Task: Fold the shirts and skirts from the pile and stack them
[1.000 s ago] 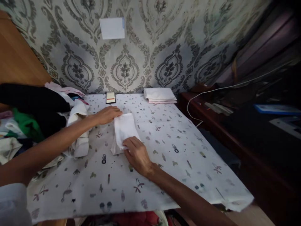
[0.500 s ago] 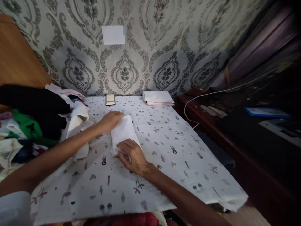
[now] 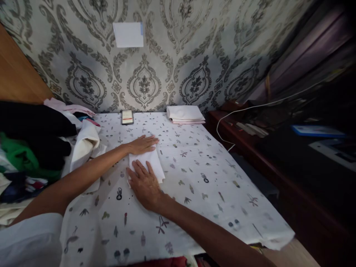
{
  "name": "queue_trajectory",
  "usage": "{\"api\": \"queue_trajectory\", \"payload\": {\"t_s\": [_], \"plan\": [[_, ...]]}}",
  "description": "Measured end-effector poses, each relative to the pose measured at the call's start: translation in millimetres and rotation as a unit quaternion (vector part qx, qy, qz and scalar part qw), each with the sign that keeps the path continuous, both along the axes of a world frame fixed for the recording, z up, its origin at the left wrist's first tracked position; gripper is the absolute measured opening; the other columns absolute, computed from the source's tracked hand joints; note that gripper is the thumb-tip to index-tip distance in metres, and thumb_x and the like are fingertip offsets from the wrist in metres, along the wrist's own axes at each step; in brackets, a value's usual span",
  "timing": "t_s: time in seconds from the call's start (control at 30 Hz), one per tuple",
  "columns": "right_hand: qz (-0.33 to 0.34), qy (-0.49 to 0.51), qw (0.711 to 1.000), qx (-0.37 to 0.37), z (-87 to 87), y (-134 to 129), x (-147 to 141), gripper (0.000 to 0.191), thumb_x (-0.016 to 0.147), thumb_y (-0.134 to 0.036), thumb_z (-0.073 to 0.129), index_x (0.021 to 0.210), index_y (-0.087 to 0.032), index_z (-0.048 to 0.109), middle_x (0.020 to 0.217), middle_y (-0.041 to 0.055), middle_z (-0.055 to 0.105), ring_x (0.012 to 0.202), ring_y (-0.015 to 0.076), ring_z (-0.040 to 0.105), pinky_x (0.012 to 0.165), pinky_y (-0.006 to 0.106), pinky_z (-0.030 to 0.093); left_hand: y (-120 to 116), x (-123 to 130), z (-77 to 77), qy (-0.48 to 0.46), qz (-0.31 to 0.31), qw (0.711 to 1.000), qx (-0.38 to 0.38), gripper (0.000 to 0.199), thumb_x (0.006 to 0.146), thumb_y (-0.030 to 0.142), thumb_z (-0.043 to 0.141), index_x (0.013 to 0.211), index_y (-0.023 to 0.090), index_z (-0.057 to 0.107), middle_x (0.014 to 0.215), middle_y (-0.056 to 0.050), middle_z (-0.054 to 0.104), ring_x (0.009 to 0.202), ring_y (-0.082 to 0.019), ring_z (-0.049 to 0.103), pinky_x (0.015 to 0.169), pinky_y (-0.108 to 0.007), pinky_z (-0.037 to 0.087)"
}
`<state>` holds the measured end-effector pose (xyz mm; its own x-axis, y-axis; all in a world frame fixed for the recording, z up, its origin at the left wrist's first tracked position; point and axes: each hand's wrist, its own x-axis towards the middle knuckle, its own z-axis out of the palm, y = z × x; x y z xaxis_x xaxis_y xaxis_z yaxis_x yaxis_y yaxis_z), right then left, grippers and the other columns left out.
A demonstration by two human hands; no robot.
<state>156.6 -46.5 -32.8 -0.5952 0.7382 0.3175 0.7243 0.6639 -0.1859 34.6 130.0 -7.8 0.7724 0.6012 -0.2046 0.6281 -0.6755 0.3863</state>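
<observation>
A small folded white cloth (image 3: 154, 165) lies on the patterned white sheet (image 3: 194, 207) that covers the table. Across the cloth's far end my left hand (image 3: 143, 144) rests flat, fingers stretched to the right. My right hand (image 3: 144, 181) presses on the near left part of the cloth, palm down with its fingers spread. Neither hand grips anything. The hands partly cover the cloth.
A folded white and pink stack (image 3: 185, 114) sits at the far edge, with a phone-like object (image 3: 127, 117) left of it. Crumpled white fabric (image 3: 85, 142) and piled clothes (image 3: 33, 137) lie left. A white cable (image 3: 250, 107) crosses the dark furniture at right.
My left hand has moved right across the cloth's far end and lies flat. My right hand has shifted left, its fingers now spread over the cloth. The view has tilted slightly.
</observation>
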Motion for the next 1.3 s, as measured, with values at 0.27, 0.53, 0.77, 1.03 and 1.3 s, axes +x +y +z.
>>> {"api": "queue_trajectory", "payload": {"t_s": [0.27, 0.53, 0.77, 1.03, 1.3], "plan": [[-0.019, 0.164, 0.986, -0.023, 15.3, 1, 26, 0.041, 0.100, -0.021, 0.037, 0.135, -0.016, 0.056, 0.146, 0.0164, 0.051, 0.136, 0.0256, 0.044, 0.112, 0.046, 0.039, -3, 3, 2.2, -0.031, 0.157, 0.980, 0.115, 0.054, 0.101, 0.045, 0.028, 0.145, 0.017, 0.042, 0.154, -0.012, 0.045, 0.143, -0.024, 0.038, 0.117, -0.040, 0.026], [-0.226, 0.136, 0.950, -0.169, 16.4, 16, 77, 0.022, 0.081, -0.040, 0.061, 0.085, -0.018, 0.062, 0.096, 0.0112, 0.060, 0.095, 0.0273, 0.054, 0.088, 0.044, 0.046, -21, -27, 11.5, 0.031, 0.265, 0.958, 0.109, 0.046, 0.091, 0.053, 0.045, 0.114, 0.016, 0.062, 0.115, -0.014, 0.068, 0.104, -0.030, 0.062, 0.085, -0.037, 0.046], [-0.212, 0.315, 0.880, -0.286, 45.7, 38, 85, 0.017, 0.072, -0.036, 0.056, 0.071, -0.022, 0.046, 0.066, -0.0030, 0.050, 0.066, 0.0168, 0.049, 0.061, 0.028, 0.039, -18, -33, 15.0, 0.005, 0.270, 0.960, 0.071, 0.037, 0.093, 0.043, 0.040, 0.102, 0.018, 0.066, 0.106, -0.009, 0.071, 0.091, -0.023, 0.065, 0.073, -0.029, 0.045], [-0.257, 0.096, 0.929, -0.249, 48.9, 21, 99, 0.042, 0.084, -0.034, 0.057, 0.123, -0.019, 0.055, 0.112, 0.0104, 0.064, 0.094, 0.0249, 0.062, 0.077, 0.035, 0.047, -54, -35, 22.2, 0.036, 0.316, 0.941, 0.119, 0.026, 0.095, 0.034, 0.040, 0.100, 0.020, 0.061, 0.107, -0.010, 0.069, 0.097, -0.027, 0.064, 0.073, -0.033, 0.045], [-0.174, 0.042, 0.983, -0.046, 30.2, -19, 108, 0.052, 0.085, -0.021, 0.056, 0.137, -0.018, 0.052, 0.131, 0.0170, 0.050, 0.107, 0.0286, 0.059, 0.084, 0.042, 0.055, -96, -29, 35.6, 0.121, 0.324, 0.925, 0.159, 0.034, 0.100, 0.040, 0.035, 0.121, 0.019, 0.052, 0.115, -0.015, 0.066, 0.097, -0.030, 0.065, 0.078, -0.037, 0.048]]}}
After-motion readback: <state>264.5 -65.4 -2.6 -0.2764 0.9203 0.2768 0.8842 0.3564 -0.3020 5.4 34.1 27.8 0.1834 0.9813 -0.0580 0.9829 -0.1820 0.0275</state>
